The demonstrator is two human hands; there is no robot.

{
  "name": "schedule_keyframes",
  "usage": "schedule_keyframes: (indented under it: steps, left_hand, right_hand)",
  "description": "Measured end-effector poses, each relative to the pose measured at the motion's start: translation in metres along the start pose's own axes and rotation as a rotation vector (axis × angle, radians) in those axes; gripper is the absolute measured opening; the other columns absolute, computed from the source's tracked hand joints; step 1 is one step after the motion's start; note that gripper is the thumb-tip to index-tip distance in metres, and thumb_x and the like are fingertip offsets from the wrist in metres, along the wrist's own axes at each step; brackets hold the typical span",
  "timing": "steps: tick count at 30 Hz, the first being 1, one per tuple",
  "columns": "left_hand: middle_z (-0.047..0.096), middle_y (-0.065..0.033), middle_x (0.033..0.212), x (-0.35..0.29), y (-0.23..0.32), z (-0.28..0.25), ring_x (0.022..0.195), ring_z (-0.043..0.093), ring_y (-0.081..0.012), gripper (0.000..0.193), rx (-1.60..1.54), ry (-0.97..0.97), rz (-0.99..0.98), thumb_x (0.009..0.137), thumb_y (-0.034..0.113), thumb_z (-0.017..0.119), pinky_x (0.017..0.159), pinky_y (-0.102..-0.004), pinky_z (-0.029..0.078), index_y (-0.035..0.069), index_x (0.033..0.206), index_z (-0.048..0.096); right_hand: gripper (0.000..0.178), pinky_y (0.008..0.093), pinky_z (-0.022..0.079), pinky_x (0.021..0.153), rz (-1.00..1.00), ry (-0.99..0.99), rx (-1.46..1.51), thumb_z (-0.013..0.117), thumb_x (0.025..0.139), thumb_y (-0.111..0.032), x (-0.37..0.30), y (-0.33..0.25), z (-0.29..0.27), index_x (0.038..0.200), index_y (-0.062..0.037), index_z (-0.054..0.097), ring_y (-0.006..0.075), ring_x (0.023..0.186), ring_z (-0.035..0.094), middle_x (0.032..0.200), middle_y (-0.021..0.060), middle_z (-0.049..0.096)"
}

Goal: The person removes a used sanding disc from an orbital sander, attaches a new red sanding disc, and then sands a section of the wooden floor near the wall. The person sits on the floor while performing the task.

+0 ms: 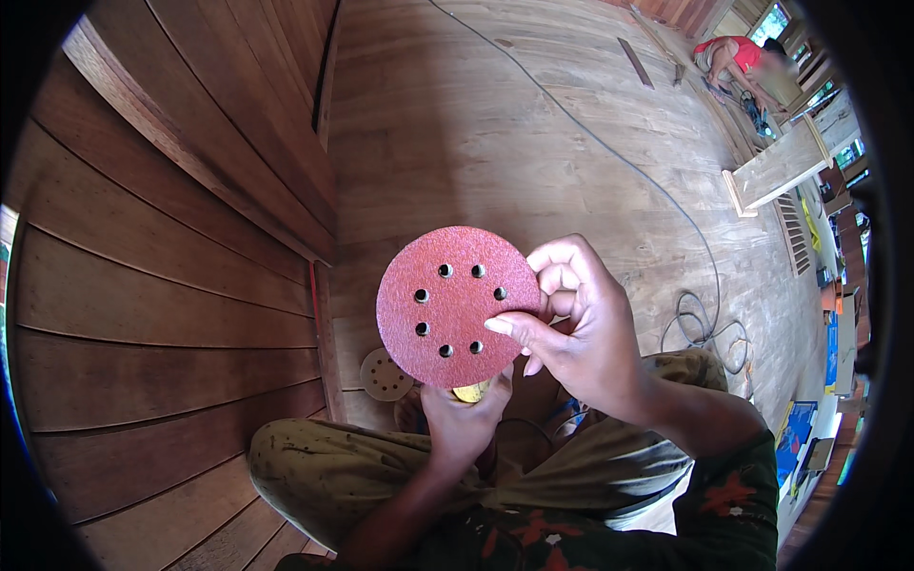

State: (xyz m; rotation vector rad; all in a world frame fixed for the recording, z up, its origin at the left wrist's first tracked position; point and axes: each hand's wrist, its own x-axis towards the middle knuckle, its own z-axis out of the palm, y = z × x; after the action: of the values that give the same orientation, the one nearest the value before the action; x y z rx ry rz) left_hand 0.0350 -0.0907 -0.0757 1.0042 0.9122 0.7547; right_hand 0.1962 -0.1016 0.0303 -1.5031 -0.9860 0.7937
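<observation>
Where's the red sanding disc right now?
Centre of the head view: the red sanding disc is pinched at its right edge by the right hand, appearing just above the left hand.

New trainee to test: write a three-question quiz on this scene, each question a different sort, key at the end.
1. Which of the wearer's hands pinches the red perforated disc?

2. True or false: the co-worker at the upper right wears a red top.

3. In the picture, where does the pale disc show relative to the red one?
A) Upper right
B) Lower left
C) Directly above

Key:
1. The right hand.
2. True.
3. B.
</observation>
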Motion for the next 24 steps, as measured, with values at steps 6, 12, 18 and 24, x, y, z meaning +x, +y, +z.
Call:
schedule_keyframes:
  steps: [6, 12, 18, 24]
  left_hand:
    - [0.082, -0.0041, 0.102, -0.001, 0.006, -0.003, 0.093, 0.075, -0.0099, 0.014, 0.036, -0.052, -0.049, 0.097, -0.002, 0.083, 0.084, -0.0312, 0.062, -0.002, 0.110, 0.081]
    - [0.083, -0.0042, 0.104, -0.002, 0.004, -0.001, 0.095, 0.077, -0.0104, 0.015, -0.003, -0.098, -0.030, 0.096, -0.002, 0.084, 0.086, -0.0313, 0.062, -0.003, 0.111, 0.081]
    - [0.083, -0.0060, 0.108, -0.003, 0.003, 0.001, 0.097, 0.078, -0.0113, 0.019, -0.028, -0.095, -0.007, 0.095, -0.005, 0.083, 0.087, -0.0315, 0.063, -0.003, 0.113, 0.080]
    - [0.082, -0.0063, 0.107, -0.002, 0.003, 0.002, 0.094, 0.078, -0.0114, 0.020, -0.050, -0.071, -0.005, 0.094, -0.006, 0.082, 0.084, -0.0309, 0.063, -0.003, 0.113, 0.079]
  right_hand:
    - [0.038, 0.0266, 0.059, 0.063, -0.036, 0.019, -0.080, 0.086, 0.098, 0.004, 0.005, 0.003, -0.006, 0.130, 0.0003, 0.065, 0.0075, 0.077, 0.075, 0.087, 0.0052, 0.074]
    - [0.040, 0.0294, 0.062, 0.069, -0.212, 0.050, -0.201, 0.086, 0.095, 0.005, 0.012, 0.006, -0.013, 0.132, -0.0003, 0.073, 0.0123, 0.079, 0.079, 0.092, 0.0091, 0.077]
    - [0.038, 0.0303, 0.063, 0.071, -0.233, 0.031, -0.196, 0.083, 0.097, 0.006, 0.005, 0.001, -0.015, 0.133, -0.0005, 0.073, 0.0128, 0.082, 0.080, 0.100, 0.0131, 0.080]
    - [0.035, 0.0280, 0.063, 0.080, -0.252, -0.062, -0.208, 0.073, 0.106, 0.006, 0.000, -0.012, -0.017, 0.141, 0.0043, 0.065, 0.0114, 0.097, 0.079, 0.114, 0.0148, 0.082]
